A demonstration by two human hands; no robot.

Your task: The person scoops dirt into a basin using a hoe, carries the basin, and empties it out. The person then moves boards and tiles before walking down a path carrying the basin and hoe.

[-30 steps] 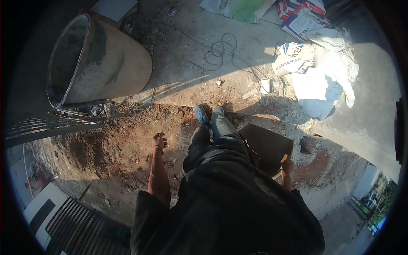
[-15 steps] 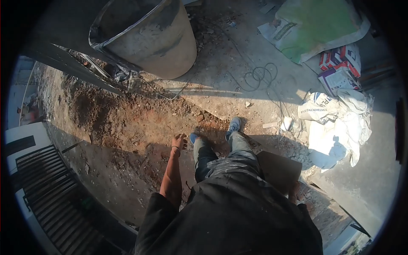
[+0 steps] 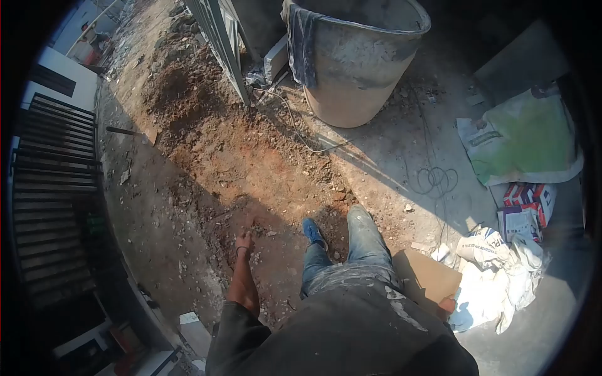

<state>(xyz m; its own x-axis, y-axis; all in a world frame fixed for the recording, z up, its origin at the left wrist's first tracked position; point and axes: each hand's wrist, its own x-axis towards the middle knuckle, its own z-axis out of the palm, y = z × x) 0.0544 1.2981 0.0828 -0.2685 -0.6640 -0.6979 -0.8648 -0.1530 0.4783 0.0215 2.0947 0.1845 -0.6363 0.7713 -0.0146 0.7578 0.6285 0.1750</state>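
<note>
My left hand [image 3: 245,240] hangs over the dirt ground, left of my legs, and nothing is visible in it; its fingers are too small and blurred to read. At my right side, my right hand [image 3: 447,304] is at the lower edge of a flat brown board [image 3: 427,276], with its fingers on the board. The board hangs beside my right leg. White crumpled sacks [image 3: 501,276] lie just to its right.
A large stained tub [image 3: 357,69] with a dark cloth stands ahead. A thin cable [image 3: 436,180] is coiled on the ground. Green sheeting [image 3: 527,141] lies at right. Loose soil [image 3: 188,94] and a tool with a dark handle [image 3: 124,131] are at left, near a slatted gate [image 3: 56,169].
The view has turned and moved forward, with the tub now further right. My legs have stepped. My right hand still holds the board, which shows more fully.
</note>
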